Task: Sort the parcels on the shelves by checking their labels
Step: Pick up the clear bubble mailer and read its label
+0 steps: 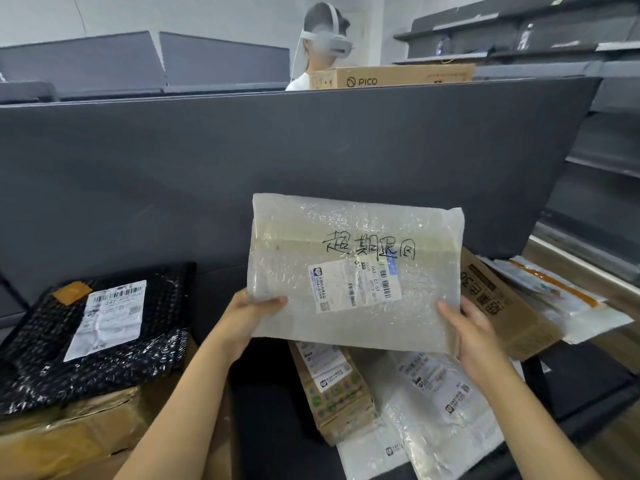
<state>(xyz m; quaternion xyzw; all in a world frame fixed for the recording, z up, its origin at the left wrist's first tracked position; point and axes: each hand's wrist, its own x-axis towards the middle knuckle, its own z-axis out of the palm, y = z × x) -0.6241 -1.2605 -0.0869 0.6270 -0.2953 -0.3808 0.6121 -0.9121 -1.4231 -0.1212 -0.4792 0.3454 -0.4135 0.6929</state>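
I see the left grip (249, 320) grasping the lower left corner of a white bubble mailer (353, 237), thumb on the front face. The right grip (474, 337) grasps the lower right corner in the same way. The mailer is held off the shelf (571, 386), front face toward the camera, in front of the dark back panel (277, 161).

Readable markings on the mailer:
- Handwritten black characters (369, 245): "超期退回", across a band of clear tape.
- Shipping label (355, 287): white, with barcodes and a QR code; the print is too small for me to read with confidence.

Other items in view:
- Black bubble parcel (145, 341), left, with a white barcode label (107, 320), lying on a brown carton (69, 434).
- Small printed carton (332, 389), directly below the held mailer, carrying a label.
- Second white mailer (436, 410), beside that carton, label text not legible.
- Cardboard box (502, 306), behind the right grip, printed characters only partly visible.
- Stack of flat envelopes (561, 299), at far right.
- Beyond the panel: a cardboard box marked "PICO" (391, 77) and a person wearing a white headset (325, 39)
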